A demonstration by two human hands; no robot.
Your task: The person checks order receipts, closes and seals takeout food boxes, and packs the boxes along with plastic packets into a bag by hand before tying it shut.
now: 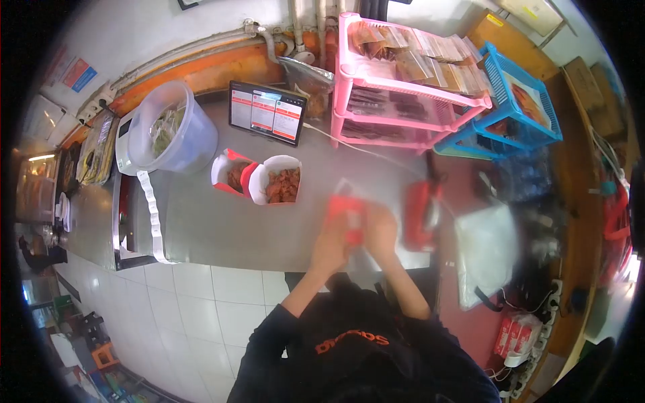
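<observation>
A red and white paper food box point(344, 203), smeared by motion, is between my hands over the front of the steel table. My left hand point(330, 243) grips its near left side. My right hand point(380, 227) is closed at its right side; the fingers are blurred. Just to the right, a red object point(418, 213) lies near the table edge, also blurred. Left of my hands, two open red and white boxes stand side by side: one box point(255, 186) holds brown pieces of food point(283, 185), the other box point(220, 176) darker food.
Behind the boxes stands a tablet point(267, 112). A clear tub point(201, 138) with bagged greens and a strip of paper labels point(153, 215) are at the left. A pink rack point(344, 87) of packets and a blue rack point(494, 74) stand back right. A white bag point(487, 252) lies right.
</observation>
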